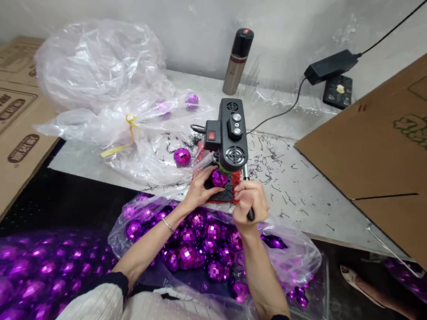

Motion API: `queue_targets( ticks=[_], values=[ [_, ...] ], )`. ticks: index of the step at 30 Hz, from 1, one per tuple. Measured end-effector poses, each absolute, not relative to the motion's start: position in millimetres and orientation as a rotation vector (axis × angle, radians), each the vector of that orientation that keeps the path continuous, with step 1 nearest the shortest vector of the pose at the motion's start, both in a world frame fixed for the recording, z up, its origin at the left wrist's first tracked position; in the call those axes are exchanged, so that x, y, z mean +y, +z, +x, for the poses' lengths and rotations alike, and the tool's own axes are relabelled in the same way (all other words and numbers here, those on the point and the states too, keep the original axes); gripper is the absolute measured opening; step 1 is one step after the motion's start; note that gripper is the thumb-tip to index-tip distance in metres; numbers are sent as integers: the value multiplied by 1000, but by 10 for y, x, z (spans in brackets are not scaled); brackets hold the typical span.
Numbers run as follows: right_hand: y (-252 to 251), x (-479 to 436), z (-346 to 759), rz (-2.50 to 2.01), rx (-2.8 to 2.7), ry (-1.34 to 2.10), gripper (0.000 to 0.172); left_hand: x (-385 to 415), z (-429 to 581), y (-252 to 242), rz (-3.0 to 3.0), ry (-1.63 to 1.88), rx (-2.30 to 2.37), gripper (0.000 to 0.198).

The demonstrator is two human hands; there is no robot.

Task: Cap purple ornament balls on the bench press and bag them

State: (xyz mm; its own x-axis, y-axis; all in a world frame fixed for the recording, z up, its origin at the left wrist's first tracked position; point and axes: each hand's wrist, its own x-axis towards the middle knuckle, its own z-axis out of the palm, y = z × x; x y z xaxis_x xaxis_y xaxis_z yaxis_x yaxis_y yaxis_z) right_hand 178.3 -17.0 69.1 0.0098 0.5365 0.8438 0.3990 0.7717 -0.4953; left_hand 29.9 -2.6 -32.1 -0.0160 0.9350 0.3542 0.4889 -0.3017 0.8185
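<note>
My left hand (200, 187) is closed round the side of a shiny purple faceted bauble (219, 178), thumb in front and fingers on its left. The bauble sits under the head of a black bench-top machine (233, 133) with a red switch and two silver buttons. My right hand (251, 199) is wrapped round the black-ended lever (251, 214) on the machine's right side. Another purple bauble (182, 157) lies on the table left of the machine. Below my forearms, an open clear bag holds many purple baubles (188, 256).
A large clear plastic bag (102, 70) tied with yellow ribbon lies at left. A thermos (238, 63) stands behind the machine. A power adapter (332, 66) hangs at right near a big cardboard box (393, 148). Small black scraps litter the table (284, 191). Someone's foot (362, 287) shows at right.
</note>
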Motion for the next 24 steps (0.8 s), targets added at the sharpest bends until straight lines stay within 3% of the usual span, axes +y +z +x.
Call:
queue_targets(
  ticks=[24],
  values=[
    [274,-84,1758,-721,-1519,133,33,-20,327,-359,1770,1318,1464,66]
  ],
)
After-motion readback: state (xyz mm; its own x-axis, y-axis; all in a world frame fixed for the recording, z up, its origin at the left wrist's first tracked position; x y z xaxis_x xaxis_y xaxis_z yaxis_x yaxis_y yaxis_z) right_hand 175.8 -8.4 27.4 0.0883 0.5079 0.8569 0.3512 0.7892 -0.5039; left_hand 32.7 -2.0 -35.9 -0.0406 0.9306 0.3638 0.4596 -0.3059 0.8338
